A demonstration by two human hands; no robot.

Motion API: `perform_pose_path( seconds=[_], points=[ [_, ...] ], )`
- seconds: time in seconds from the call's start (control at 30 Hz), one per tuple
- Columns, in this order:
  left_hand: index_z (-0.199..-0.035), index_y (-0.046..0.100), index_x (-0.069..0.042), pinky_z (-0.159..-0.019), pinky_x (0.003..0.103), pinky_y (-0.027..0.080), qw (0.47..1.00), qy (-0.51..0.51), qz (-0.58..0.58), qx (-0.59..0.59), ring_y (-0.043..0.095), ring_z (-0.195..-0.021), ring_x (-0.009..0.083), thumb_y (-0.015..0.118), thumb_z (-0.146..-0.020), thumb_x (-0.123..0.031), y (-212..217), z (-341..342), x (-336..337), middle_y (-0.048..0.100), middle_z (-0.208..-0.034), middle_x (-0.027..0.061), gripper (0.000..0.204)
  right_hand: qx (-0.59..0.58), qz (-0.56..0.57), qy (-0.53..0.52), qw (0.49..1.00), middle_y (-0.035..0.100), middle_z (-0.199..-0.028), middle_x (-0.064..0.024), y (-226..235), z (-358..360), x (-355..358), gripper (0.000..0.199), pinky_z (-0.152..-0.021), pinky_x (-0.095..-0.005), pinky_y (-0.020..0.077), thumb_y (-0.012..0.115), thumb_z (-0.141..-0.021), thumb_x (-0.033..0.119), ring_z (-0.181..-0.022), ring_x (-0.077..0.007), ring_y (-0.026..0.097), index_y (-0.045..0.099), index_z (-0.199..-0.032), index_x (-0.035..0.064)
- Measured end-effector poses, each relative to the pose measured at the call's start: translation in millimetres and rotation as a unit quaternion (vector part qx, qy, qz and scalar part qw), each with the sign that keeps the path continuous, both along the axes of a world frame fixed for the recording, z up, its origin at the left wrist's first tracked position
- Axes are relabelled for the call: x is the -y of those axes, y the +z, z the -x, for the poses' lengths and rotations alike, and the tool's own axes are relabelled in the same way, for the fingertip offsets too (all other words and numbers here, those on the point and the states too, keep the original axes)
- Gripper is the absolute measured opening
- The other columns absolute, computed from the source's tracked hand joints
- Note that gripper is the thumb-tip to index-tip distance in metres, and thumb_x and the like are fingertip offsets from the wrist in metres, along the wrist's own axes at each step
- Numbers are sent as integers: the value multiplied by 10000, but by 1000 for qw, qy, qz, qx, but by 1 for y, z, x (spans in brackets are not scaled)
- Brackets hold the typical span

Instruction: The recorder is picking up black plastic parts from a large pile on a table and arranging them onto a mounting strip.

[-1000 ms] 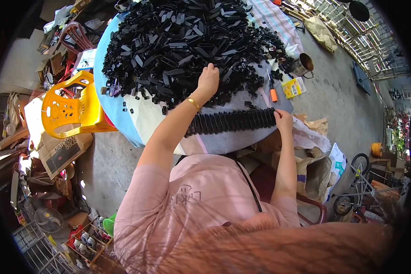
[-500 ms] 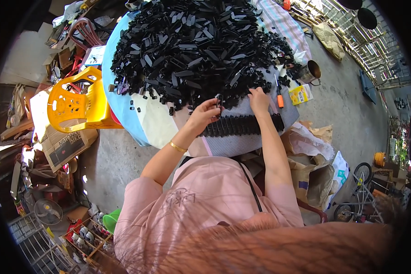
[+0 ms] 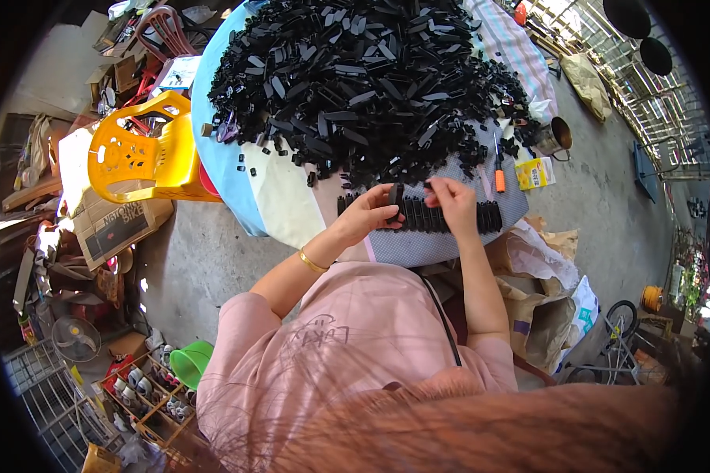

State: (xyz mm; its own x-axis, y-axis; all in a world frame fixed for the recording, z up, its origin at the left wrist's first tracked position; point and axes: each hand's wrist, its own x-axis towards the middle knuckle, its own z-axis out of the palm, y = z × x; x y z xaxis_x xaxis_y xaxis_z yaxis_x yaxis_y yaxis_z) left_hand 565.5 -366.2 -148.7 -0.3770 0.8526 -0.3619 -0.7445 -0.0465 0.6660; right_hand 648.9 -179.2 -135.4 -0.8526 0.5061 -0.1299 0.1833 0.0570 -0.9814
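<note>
My left hand (image 3: 368,216) is closed around a flat, elongated black plastic piece (image 3: 395,194), which stands up between thumb and fingers. Close by on its right, my right hand (image 3: 454,206) pinches a small dark piece (image 3: 428,185) at its fingertips; its exact shape is too small to make out. Beneath both hands a row of black plastic pieces (image 3: 487,216) lies side by side along the table's near edge. Just beyond is a large heap of loose black plastic pieces (image 3: 347,87), long ones mixed with small ones.
The cloth-covered table (image 3: 280,197) also carries an orange-handled screwdriver (image 3: 499,180), a yellow packet (image 3: 536,173) and a metal mug (image 3: 556,137) at the right. A yellow chair (image 3: 146,154) stands to the left. Paper sacks (image 3: 540,296) lie by the right side.
My right hand has come back from the heap's edge toward my left hand, with a small dark piece at its fingertips. My left hand keeps its black piece. The view has shifted slightly.
</note>
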Motion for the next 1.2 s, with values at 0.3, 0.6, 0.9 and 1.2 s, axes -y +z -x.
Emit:
perform_pose_path(
  seconds=[0.3, 0.6, 0.9, 1.2],
  points=[
    [-1138, 443, -77, -808, 380, 512, 1000, 3, -13, -1, 601, -906, 208, 566, -871, -130, -5, -14, -5, 541, -1075, 66, 299, -39, 99, 0, 994, 642, -829, -107, 12, -22, 37, 134, -610, -221, 524, 586, -840, 40, -658, -116, 622, 609, -943, -42],
    [-1239, 436, -92, -803, 377, 524, 1000, 1, -11, 27, 590, -934, 207, 567, -866, -103, 10, -23, -1, 536, -1091, 57, 395, -153, -399, 12, 904, 608, -818, -123, 28, -23, 45, 162, -625, -326, 502, 629, -694, -24, -709, -282, 599, 638, -852, 6],
    [-1264, 440, -55, -790, 336, 516, 999, 31, 7, 13, 570, -929, 146, 578, -867, -126, 4, -28, 5, 567, -1034, 36, 426, -130, -378, 93, 912, 568, -863, -88, 31, -24, 51, 215, -657, -329, 478, 618, -719, 10, -779, -259, 559, 628, -934, -1],
    [-1255, 466, -63, -781, 305, 511, 999, 44, 15, 8, 556, -942, 100, 576, -869, -140, -5, -31, 19, 562, -1087, 4, 408, -135, -328, 122, 927, 550, -966, -115, 13, -33, 64, 269, -771, -363, 418, 548, -804, 84, -874, -273, 529, 605, -1053, 2]
  ],
)
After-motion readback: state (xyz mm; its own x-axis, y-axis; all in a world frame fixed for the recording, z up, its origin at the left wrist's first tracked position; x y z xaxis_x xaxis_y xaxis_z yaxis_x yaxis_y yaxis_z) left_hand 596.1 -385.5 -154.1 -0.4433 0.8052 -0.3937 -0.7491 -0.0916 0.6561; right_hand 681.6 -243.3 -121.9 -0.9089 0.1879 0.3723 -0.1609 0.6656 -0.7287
